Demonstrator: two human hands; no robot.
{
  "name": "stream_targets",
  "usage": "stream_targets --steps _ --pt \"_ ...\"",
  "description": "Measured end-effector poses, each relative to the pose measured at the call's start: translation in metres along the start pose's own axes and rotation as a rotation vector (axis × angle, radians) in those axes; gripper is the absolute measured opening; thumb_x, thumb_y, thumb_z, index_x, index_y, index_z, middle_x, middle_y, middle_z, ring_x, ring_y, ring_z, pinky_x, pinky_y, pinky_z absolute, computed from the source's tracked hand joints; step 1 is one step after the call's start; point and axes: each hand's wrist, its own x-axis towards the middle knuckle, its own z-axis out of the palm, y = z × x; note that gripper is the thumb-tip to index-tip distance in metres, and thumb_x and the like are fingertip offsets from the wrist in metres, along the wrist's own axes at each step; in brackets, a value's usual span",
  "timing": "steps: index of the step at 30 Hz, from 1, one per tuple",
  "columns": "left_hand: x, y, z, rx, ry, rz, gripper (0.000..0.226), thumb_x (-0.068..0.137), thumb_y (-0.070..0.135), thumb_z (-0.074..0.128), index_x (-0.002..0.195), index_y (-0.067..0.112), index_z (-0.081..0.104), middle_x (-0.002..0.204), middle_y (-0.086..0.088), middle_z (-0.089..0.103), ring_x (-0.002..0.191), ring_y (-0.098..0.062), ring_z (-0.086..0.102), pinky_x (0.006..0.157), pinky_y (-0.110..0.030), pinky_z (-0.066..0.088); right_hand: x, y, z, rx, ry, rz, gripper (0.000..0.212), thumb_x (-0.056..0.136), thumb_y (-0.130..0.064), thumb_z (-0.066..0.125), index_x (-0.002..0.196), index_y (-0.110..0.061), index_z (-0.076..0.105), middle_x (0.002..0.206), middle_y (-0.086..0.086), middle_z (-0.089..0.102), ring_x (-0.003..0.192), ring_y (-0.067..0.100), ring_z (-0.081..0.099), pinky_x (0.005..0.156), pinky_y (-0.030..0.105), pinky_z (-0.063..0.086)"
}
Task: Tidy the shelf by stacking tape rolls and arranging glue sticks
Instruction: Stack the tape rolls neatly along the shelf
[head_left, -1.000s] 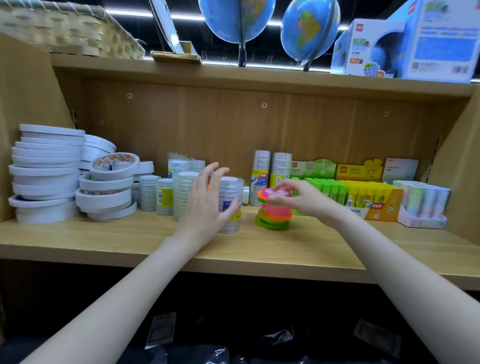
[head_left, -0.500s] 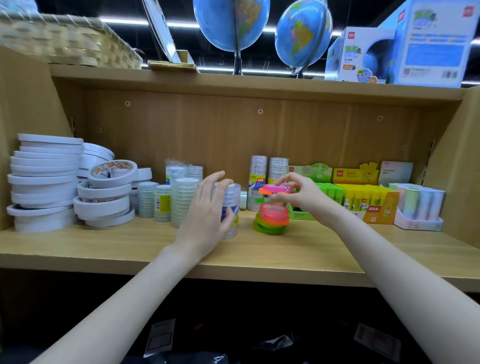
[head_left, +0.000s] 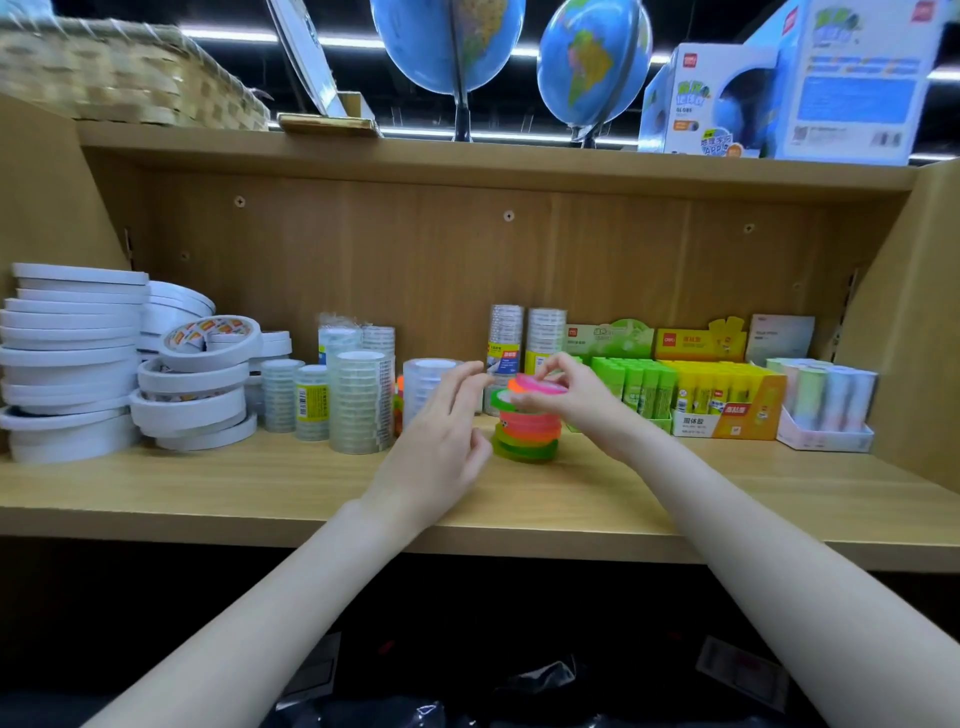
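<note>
Neon pink, orange and green tape rolls (head_left: 525, 427), thin glossy rings, stand in a stack on the pale wood-grain shelf (head_left: 260, 493). From the head view, the right hand (head_left: 563, 397) pinches a pink tape roll (head_left: 543, 385) just above that stack, while the left hand (head_left: 441, 441) hovers beside it, fingers loose and spread, holding nothing. Boxed green and yellow glue sticks (head_left: 691, 392) stand to the right, flat white tape rolls (head_left: 72, 364) far left, clear tape rolls (head_left: 361, 400) between.

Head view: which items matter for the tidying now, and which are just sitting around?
In play:
right hand pinching pink tape roll
neon tape stack
left hand
glue sticks

Idle:
globes
wicker basket
globe boxes
</note>
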Motion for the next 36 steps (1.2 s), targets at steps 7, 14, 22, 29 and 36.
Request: stream_targets --steps 7,14,22,29,36 --pt "0.002 0.01 0.001 -0.072 -0.177 -0.082 0.057 0.092 0.015 0.049 0.143 0.01 0.024 0.145 -0.002 0.031 0.116 -0.015 0.051 0.091 -0.013 0.028 -0.01 -0.01 -0.049 0.025 0.085 0.028 0.027 0.078 -0.021 0.072 0.092 -0.018 0.048 0.101 0.011 0.061 0.089 0.021 0.054 0.086 0.037 0.047" --pt "0.037 0.017 0.043 -0.382 -0.372 -0.545 0.101 0.082 0.041 0.065 0.147 0.009 -0.005 0.152 -0.014 0.022 0.138 -0.025 0.025 0.113 -0.039 0.024 -0.056 0.016 -0.045 -0.555 -0.273 0.064 0.04 0.074 -0.038 0.075 0.103 -0.025 0.05 0.109 -0.005 0.055 0.098 0.011 0.052 0.083 0.024 0.042" --pt "0.041 0.011 0.05 -0.327 -0.394 -0.561 0.088 0.084 0.024 0.065 0.148 0.012 0.005 0.147 -0.01 0.036 0.131 -0.023 0.039 0.104 -0.032 0.035 -0.049 0.014 -0.046 -0.525 -0.174 0.078 0.043 0.077 -0.029 0.074 0.113 -0.021 0.053 0.112 -0.004 0.057 0.099 0.012 0.057 0.089 0.027 0.047" --pt "0.039 0.005 0.052 -0.369 -0.325 -0.541 0.097 0.078 0.019 0.07 0.148 0.018 0.003 0.149 -0.007 0.032 0.133 -0.021 0.036 0.108 -0.035 0.034 -0.034 0.006 -0.053 -0.395 -0.294 0.085 0.052 0.078 -0.035 0.071 0.123 -0.023 0.049 0.123 -0.001 0.057 0.109 0.01 0.054 0.093 0.025 0.044" --pt "0.038 0.008 0.047 -0.431 -0.331 -0.578 0.094 0.084 0.014 0.063 0.148 0.017 -0.006 0.146 -0.008 0.037 0.129 -0.018 0.04 0.087 -0.017 0.031 0.014 -0.021 -0.021 -0.335 -0.281 -0.066 0.03 0.082 -0.028 0.069 0.108 -0.017 0.061 0.116 0.006 0.062 0.103 0.012 0.057 0.08 0.02 0.045"
